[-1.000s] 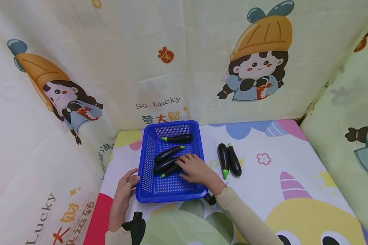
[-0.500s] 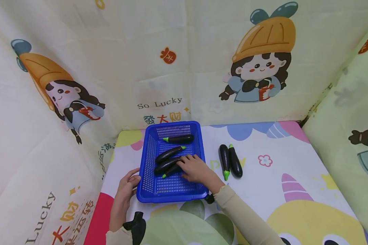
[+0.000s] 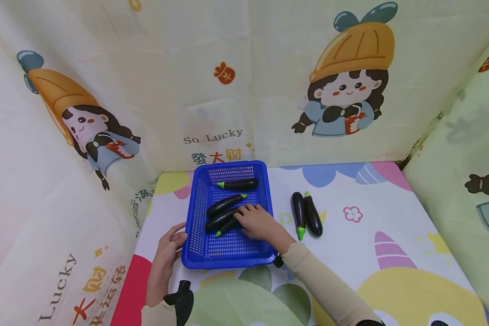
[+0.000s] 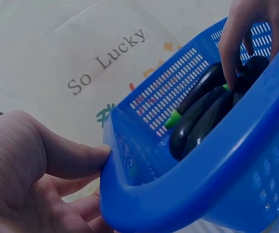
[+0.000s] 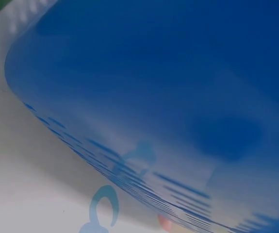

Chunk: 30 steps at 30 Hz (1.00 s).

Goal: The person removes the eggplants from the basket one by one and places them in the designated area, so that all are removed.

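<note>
My left hand holds the near-left rim of a blue plastic basket, thumb on the rim and fingers beneath it, as the left wrist view shows. Inside lie several dark eggplants. One eggplant lies at the back, another slants in the middle, and a third sits just in front. Reaching in from the right, my right hand grips the thick end of the nearest eggplant, whose green stem points front-left. The right wrist view shows mostly the blue basket wall; the hand is hidden there.
Two more eggplants lie side by side on the table right of the basket, the left eggplant with its stem toward me and the right eggplant with its stem away. A printed cloth hangs behind the patterned tabletop.
The head view has shifted slightly. Both hands, the basket and the eggplants keep practically the same places.
</note>
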Each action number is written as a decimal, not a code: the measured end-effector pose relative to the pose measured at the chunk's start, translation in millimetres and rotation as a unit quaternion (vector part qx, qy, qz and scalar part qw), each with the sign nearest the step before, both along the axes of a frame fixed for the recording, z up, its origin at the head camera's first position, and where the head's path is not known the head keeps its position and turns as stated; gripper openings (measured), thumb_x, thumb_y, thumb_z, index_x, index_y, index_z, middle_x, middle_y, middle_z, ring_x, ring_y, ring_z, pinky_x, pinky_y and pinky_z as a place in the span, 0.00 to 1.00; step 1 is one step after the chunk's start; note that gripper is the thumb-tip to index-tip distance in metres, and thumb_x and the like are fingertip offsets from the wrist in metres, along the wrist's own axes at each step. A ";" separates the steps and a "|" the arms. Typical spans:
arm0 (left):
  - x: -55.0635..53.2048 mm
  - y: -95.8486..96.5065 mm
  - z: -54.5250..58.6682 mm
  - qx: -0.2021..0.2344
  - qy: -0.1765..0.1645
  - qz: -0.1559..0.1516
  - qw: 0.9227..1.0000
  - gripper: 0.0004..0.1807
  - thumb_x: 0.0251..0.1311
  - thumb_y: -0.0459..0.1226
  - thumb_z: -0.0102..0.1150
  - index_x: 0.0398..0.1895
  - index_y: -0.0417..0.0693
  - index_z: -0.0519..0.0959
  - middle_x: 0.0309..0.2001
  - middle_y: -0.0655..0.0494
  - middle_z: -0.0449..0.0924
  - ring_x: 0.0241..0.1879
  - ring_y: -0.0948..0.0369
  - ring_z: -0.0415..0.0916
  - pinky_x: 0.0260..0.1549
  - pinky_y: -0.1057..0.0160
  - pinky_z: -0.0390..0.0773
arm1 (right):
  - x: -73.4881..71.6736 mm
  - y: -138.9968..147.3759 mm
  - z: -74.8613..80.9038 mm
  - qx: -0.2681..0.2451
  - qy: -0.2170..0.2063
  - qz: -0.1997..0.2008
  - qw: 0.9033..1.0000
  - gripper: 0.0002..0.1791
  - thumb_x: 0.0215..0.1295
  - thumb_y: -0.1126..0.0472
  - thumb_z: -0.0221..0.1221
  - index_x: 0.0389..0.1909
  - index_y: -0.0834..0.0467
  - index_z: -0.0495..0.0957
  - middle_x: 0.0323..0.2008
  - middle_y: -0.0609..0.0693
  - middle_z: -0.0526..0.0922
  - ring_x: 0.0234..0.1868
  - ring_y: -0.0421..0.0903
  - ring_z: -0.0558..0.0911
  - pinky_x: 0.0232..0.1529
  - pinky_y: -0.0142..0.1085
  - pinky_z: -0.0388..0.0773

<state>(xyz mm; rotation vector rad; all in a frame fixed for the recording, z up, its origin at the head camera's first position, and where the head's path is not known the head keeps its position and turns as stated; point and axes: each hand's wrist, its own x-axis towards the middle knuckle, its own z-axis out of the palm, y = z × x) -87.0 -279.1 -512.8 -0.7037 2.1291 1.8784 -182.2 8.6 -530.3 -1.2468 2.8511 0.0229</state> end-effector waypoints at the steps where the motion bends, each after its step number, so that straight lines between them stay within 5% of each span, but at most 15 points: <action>1: 0.0 0.2 0.1 0.000 0.000 0.000 1.000 0.26 0.77 0.33 0.48 0.76 0.48 0.68 0.36 0.68 0.84 0.35 0.66 0.81 0.35 0.68 0.80 | 0.0 0.0 0.0 0.001 0.001 0.000 1.000 0.27 0.70 0.47 0.66 0.67 0.49 0.75 0.63 0.50 0.80 0.64 0.53 0.79 0.62 0.50 0.80; 20: 0.3 1.3 -1.4 -0.003 0.007 0.007 1.000 0.26 0.77 0.32 0.48 0.76 0.49 0.69 0.36 0.66 0.85 0.34 0.65 0.82 0.34 0.68 0.81 | -0.7 1.7 4.0 -0.019 -0.051 0.004 0.999 0.19 0.73 0.54 0.64 0.62 0.47 0.77 0.61 0.52 0.80 0.63 0.53 0.82 0.63 0.53 0.80; 30: 0.9 1.2 -1.9 -0.004 0.004 0.011 1.000 0.26 0.77 0.33 0.48 0.76 0.49 0.68 0.36 0.66 0.84 0.35 0.64 0.81 0.35 0.68 0.80 | 0.0 2.3 3.7 -0.021 -0.041 0.015 0.999 0.15 0.74 0.55 0.63 0.58 0.46 0.77 0.59 0.47 0.86 0.59 0.51 0.83 0.60 0.52 0.81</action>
